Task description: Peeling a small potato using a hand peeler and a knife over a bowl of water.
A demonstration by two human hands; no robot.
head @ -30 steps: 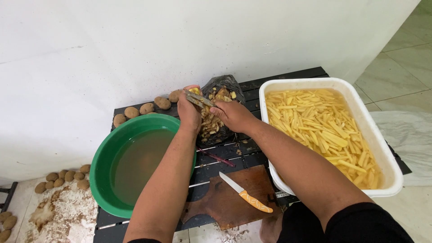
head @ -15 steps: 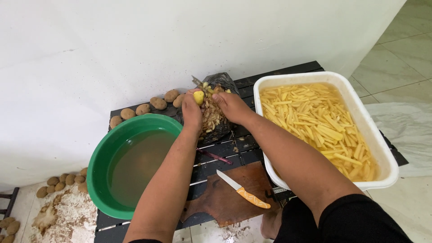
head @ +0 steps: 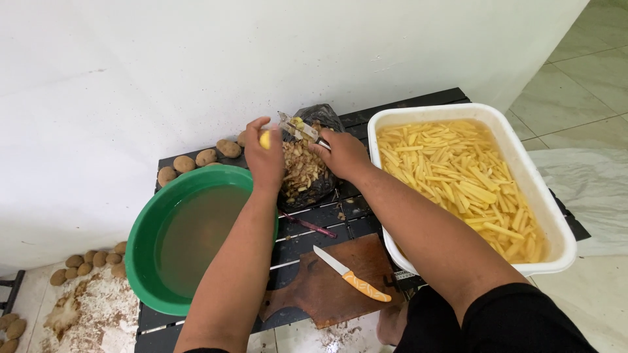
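Observation:
My left hand [head: 265,155] grips a partly peeled yellow potato [head: 264,139] over a black bag of peelings [head: 304,173]. My right hand [head: 343,153] holds a metal peeler [head: 297,128] with its blade pointing left toward the potato. Both hands hover above the far middle of a dark slatted table [head: 327,216]. A row of unpeeled brown potatoes [head: 196,159] lies along the table's back edge by the wall.
A green basin of cloudy water [head: 190,235] stands at the left. A white tub of cut potato sticks [head: 468,183] stands at the right. A knife with an orange handle [head: 353,282] lies on a wooden board [head: 327,287]. More potatoes [head: 88,260] and peel scraps lie on the floor at the left.
Both hands have stayed over the peelings bag. The peeler has swept across the potato, and the view has shifted slightly downward and closer.

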